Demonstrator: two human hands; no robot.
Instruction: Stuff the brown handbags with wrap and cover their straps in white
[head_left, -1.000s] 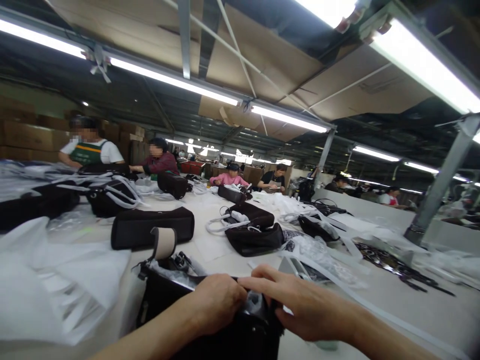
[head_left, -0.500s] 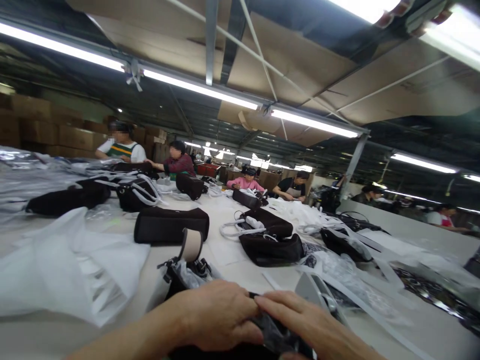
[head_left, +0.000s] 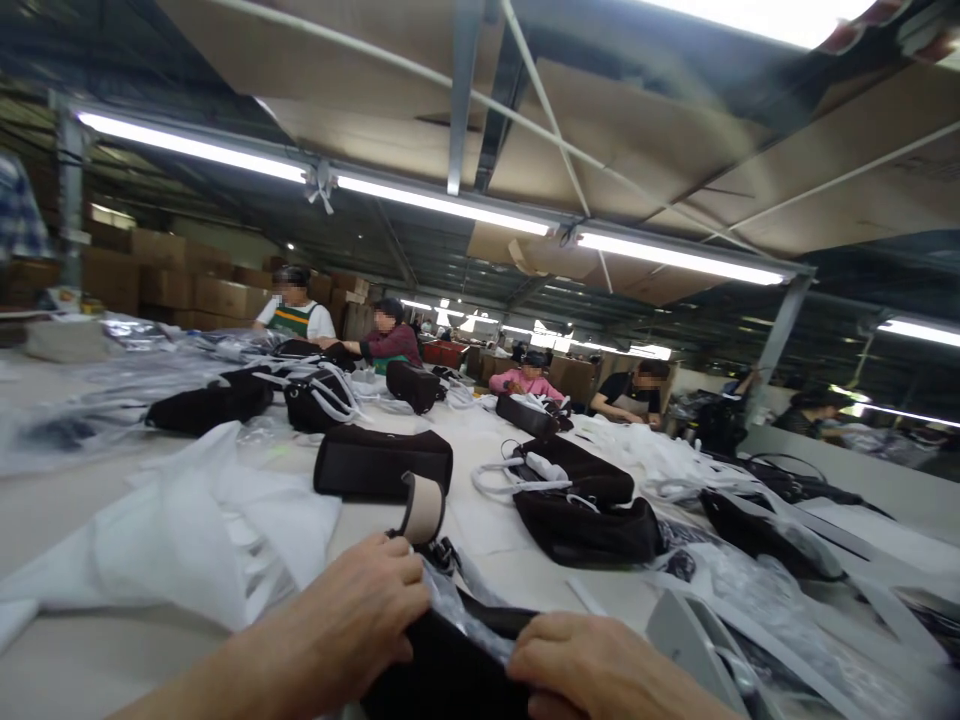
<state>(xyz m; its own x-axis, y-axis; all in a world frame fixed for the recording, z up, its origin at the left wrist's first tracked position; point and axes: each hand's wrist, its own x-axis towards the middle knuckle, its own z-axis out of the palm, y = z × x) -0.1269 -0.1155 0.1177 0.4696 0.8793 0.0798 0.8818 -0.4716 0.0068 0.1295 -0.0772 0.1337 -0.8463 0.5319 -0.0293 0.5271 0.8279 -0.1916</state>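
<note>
A black handbag (head_left: 442,670) lies in front of me at the bottom of the head view, its lower part cut off by the frame. Clear crinkled plastic (head_left: 466,622) shows in its opening. A strap with a beige inner side (head_left: 422,510) loops up at its far left end. My left hand (head_left: 375,605) is closed on the bag's rim near that strap. On the right, my right hand (head_left: 574,660) pinches the opposite end of the rim, its fingertips beside the plastic. Thumb and finger undersides are partly hidden.
White wrapping sheet (head_left: 202,530) lies to the left. Beyond stand a dark brown bag (head_left: 382,465) and another with white-wrapped handles (head_left: 592,520). At right are a grey device (head_left: 697,640) and bubbly plastic wrap (head_left: 750,590). Several co-workers sit across the table.
My hands have moved apart, from together over the bag to opposite ends of its rim, and the opening with plastic now shows between them. The view has turned left.
</note>
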